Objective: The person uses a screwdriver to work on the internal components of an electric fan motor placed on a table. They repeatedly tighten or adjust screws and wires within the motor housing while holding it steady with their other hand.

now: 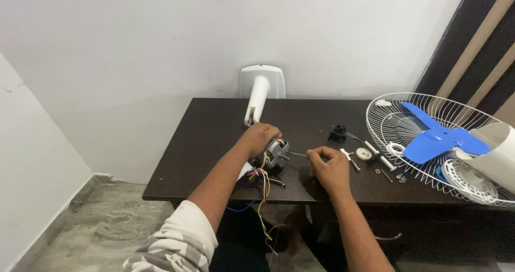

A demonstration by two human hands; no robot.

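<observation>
My left hand rests on top of a small metal fan motor lying on the dark wooden table. A bundle of coloured wires hangs from the motor over the table's front edge. My right hand pinches the handle of a thin green-shafted screwdriver whose tip points into the motor. A white fan stand lies behind my left hand, its base against the wall.
At the right a white wire fan guard holds blue fan blades and a white housing. Loose parts lie between: a black component, a white knob, a white rod, screws.
</observation>
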